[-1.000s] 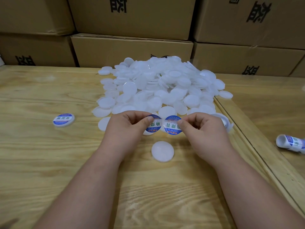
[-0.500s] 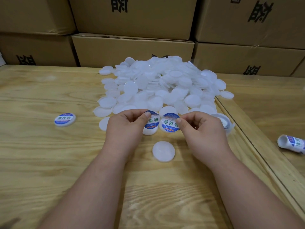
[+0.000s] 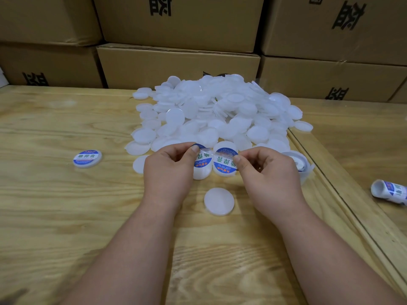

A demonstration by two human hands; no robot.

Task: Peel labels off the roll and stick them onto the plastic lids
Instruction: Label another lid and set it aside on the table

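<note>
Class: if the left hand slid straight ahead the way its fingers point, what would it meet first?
Probably the strip of blue-and-white round labels that the left hand already pinches; beyond it, the heap of white round plastic lids. Depth is unclear.

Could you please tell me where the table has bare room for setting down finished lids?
Bare wood lies left of the left hand, all around the labelled lid, and near the camera below the single blank lid. It is crowded at the lid pile and beside the label roll by the right hand.
</note>
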